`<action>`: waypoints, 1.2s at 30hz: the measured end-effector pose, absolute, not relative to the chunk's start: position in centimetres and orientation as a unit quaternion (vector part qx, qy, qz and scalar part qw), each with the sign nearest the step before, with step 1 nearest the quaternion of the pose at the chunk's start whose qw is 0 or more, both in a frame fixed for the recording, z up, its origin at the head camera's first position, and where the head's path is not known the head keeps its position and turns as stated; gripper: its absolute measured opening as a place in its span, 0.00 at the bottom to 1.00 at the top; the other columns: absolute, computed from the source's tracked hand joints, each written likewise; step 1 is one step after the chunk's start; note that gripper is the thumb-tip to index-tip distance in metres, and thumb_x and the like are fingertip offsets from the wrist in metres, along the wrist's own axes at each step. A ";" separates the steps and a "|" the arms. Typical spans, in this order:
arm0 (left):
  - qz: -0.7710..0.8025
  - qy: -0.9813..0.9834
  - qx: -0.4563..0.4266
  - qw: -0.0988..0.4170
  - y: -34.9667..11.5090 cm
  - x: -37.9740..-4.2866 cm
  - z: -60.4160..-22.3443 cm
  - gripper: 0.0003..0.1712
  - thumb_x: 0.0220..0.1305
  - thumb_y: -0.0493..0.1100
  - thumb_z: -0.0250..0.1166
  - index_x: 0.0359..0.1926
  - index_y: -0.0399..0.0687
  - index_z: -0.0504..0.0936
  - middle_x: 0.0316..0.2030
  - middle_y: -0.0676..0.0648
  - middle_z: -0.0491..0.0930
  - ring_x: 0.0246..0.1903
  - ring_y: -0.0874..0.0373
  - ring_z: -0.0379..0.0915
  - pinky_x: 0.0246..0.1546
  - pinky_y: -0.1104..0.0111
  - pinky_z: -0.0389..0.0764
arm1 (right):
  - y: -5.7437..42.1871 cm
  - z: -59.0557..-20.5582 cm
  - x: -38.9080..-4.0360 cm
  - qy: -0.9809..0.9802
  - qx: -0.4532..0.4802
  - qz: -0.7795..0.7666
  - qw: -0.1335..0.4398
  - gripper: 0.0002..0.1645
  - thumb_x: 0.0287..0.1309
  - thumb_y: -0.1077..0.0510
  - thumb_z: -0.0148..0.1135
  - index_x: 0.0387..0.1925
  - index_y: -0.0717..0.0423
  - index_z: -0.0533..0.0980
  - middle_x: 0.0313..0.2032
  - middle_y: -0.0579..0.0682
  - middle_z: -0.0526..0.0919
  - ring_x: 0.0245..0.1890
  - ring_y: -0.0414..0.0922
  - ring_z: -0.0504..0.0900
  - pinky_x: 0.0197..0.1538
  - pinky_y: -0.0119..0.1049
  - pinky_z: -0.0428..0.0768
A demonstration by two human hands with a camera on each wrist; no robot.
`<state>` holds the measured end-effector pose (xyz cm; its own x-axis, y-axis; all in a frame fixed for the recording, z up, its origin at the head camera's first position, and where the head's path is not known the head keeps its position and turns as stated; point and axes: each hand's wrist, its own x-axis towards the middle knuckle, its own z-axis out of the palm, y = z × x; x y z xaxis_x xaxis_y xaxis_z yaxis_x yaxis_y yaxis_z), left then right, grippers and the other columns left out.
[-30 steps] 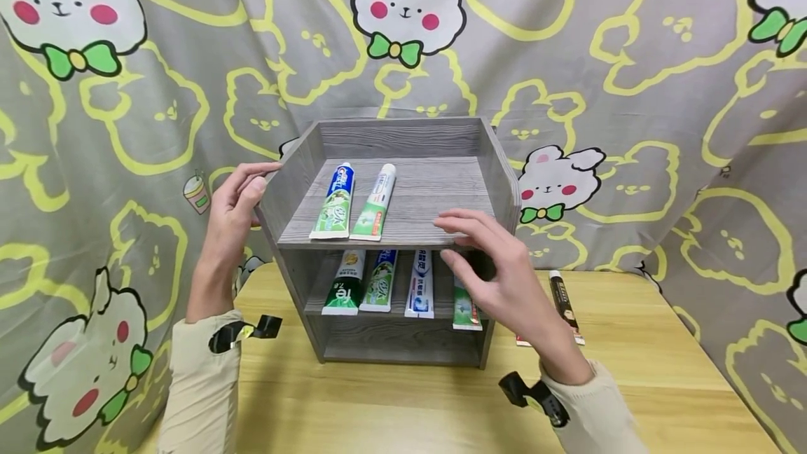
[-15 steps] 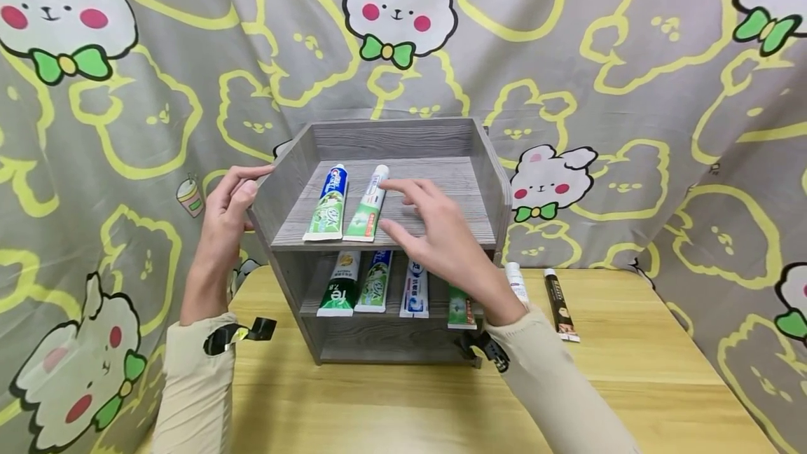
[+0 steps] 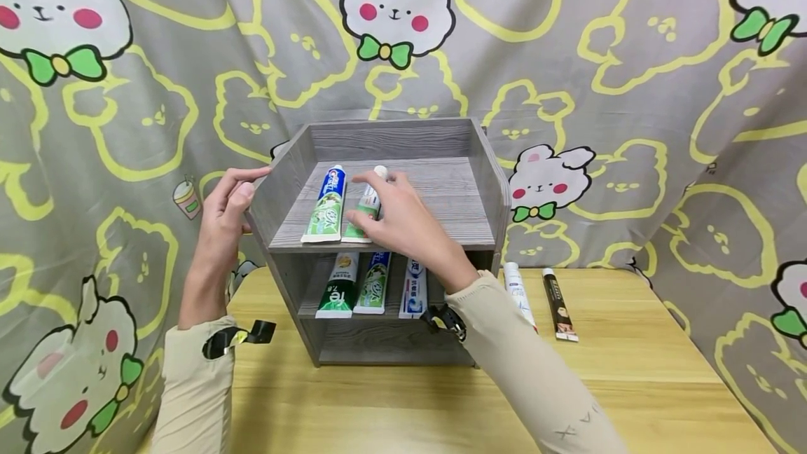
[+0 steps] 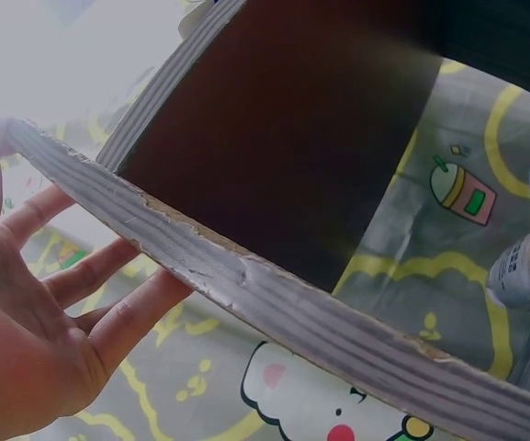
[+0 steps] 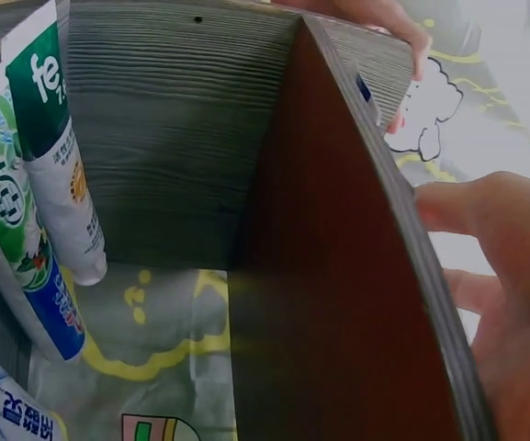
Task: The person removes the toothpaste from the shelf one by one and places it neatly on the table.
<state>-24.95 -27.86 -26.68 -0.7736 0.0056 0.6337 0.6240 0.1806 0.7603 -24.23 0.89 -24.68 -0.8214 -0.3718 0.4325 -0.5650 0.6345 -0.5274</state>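
Note:
A grey wood-grain desktop shelf stands on the table. On its top board lie a blue-and-green toothpaste tube and, just right of it, a white-and-green toothpaste tube. My right hand is over the white-and-green tube, thumb and fingers spread about it and partly hiding it; the tube lies flat. Extended fingers of my left hand touch the shelf's left side panel; the left wrist view shows these fingers along the panel's edge.
The middle tier holds a dark-green-and-white tube, a blue-and-green tube and a white-and-blue tube. Right of the shelf, a white tube and a black tube lie on the wooden table. A patterned curtain hangs behind.
My right hand has moved left from the shelf's right side to over the white-and-green toothpaste tube. The right forearm now hides the middle tier's rightmost tube. My left hand stays at the side panel.

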 end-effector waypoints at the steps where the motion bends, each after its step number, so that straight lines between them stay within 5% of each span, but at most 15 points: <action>1: -0.604 -0.722 -0.218 0.257 -27.9 -25.0 -26.7 0.22 0.75 0.44 0.52 0.63 0.42 0.79 0.57 0.45 0.73 0.41 0.50 0.73 0.24 0.70 0.83 | 0.7 -24.6 -24.3 -0.897 0.257 0.334 0.136 0.32 0.68 0.42 0.64 0.71 0.39 0.71 0.71 0.64 0.64 0.64 0.57 0.70 0.57 0.58 0.77; 12: -0.611 -0.718 -0.213 0.256 -27.8 -24.8 -26.7 0.22 0.74 0.45 0.53 0.63 0.43 0.80 0.54 0.44 0.73 0.40 0.50 0.72 0.23 0.70 0.82 | -0.6 -23.5 -25.0 -0.932 0.244 0.247 0.104 0.27 0.65 0.46 0.62 0.64 0.47 0.79 0.57 0.49 0.83 0.57 0.52 0.71 0.55 0.48 0.74; 20: -0.606 -0.724 -0.212 0.251 -27.9 -24.8 -26.7 0.23 0.75 0.46 0.53 0.64 0.44 0.79 0.58 0.46 0.72 0.44 0.49 0.71 0.25 0.69 0.82 | 0.0 -22.8 -25.1 -0.936 0.239 0.243 0.090 0.29 0.60 0.53 0.64 0.63 0.54 0.79 0.54 0.52 0.84 0.39 0.49 0.77 0.38 0.38 0.77; 27: -0.613 -0.718 -0.216 0.248 -27.9 -24.8 -26.6 0.23 0.75 0.45 0.53 0.64 0.43 0.79 0.58 0.45 0.72 0.43 0.49 0.72 0.25 0.69 0.83 | 0.6 -22.4 -25.0 -0.939 0.236 0.241 0.064 0.28 0.59 0.54 0.66 0.62 0.53 0.80 0.54 0.52 0.83 0.43 0.48 0.76 0.42 0.39 0.76; 36: -0.616 -0.714 -0.219 0.251 -27.8 -24.9 -26.8 0.23 0.75 0.45 0.52 0.64 0.43 0.79 0.56 0.44 0.72 0.41 0.51 0.74 0.24 0.69 0.83 | 2.2 -23.1 -25.3 -0.912 0.221 0.339 0.071 0.26 0.61 0.56 0.62 0.62 0.52 0.81 0.55 0.51 0.82 0.30 0.44 0.74 0.32 0.35 0.73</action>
<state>-24.86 -27.78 -26.77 -0.7783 0.0042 0.6279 0.6218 0.1442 0.7698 -25.29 2.20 -23.07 -0.8922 -0.3550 0.2793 -0.4512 0.6722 -0.5870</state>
